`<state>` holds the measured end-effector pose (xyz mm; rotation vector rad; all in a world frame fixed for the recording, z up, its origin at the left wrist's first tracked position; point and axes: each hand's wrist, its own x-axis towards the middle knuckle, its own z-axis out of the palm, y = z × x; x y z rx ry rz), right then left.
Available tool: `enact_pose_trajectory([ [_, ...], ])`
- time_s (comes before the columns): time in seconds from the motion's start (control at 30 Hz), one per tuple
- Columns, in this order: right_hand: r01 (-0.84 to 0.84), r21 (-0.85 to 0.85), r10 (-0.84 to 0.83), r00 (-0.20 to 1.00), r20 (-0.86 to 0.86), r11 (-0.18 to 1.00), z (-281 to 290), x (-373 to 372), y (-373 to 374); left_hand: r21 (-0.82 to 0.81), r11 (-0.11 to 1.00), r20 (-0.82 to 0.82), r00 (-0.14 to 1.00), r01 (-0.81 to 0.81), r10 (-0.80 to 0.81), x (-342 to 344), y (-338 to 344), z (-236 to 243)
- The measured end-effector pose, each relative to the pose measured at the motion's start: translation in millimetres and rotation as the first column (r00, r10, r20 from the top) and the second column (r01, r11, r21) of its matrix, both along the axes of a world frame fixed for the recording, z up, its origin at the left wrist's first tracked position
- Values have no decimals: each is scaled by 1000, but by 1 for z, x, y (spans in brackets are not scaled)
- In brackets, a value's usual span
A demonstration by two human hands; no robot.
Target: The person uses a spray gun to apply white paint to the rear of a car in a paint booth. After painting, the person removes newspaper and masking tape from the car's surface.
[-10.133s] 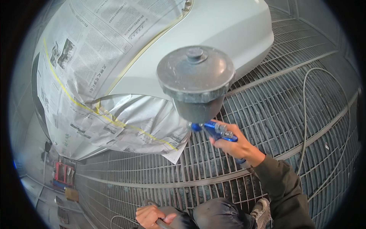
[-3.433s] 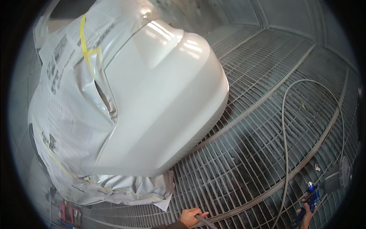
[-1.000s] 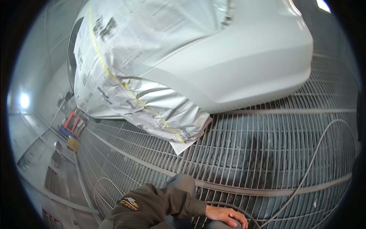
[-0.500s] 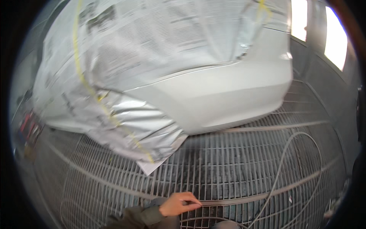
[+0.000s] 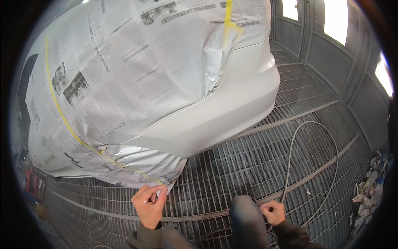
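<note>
A white car's rear corner [image 5: 244, 103] has newspaper sheets [image 5: 120, 70], yellow tape [image 5: 66, 120] and crumpled silvery masking [image 5: 145, 159] over its upper and wheel-side areas. My left hand [image 5: 150, 205], at the lower middle, has curled fingers at the lower corner of the masking; whether they grip it or only overlap it in view, I cannot tell. My right hand [image 5: 273, 212] is closed beside my knee [image 5: 244, 211], near the hose; what it holds, if anything, is hidden.
Metal floor grating [image 5: 215, 174] surrounds the car. A thin grey hose [image 5: 292, 149] loops across it on the right. Crumpled paper [image 5: 367, 186] is piled at the right edge, below panelled booth walls [image 5: 323, 70] with bright windows. A red object [image 5: 35, 184] stands at the far left.
The blue spray gun seen earlier in my right hand is out of view. My left hand has risen to the masking's lower corner, my right hand has come into view, and my view has shifted.
</note>
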<state>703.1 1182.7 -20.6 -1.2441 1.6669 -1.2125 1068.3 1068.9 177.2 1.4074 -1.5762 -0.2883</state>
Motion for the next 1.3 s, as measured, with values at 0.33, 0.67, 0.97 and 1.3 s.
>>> enact_pose_trajectory([
  [0.33, -306, 120, 316, 946, -76, 945, 9, -11, -34, -138, 990, 204, 978, -15, 43, -60, -15, 64],
  [0.67, -312, 134, 291, 944, 154, 941, -1, 20, -67, -337, 881, 697, 717, 331, -2, -128, -113, 171],
  [0.97, -206, 94, 165, 930, 329, 974, -28, 28, -47, -340, 743, 881, 472, 576, 37, -239, -246, 251],
  [1.3, -26, 179, -44, 927, 373, 983, -36, -18, -41, -354, 772, 927, 307, 527, 216, -256, -264, 248],
])
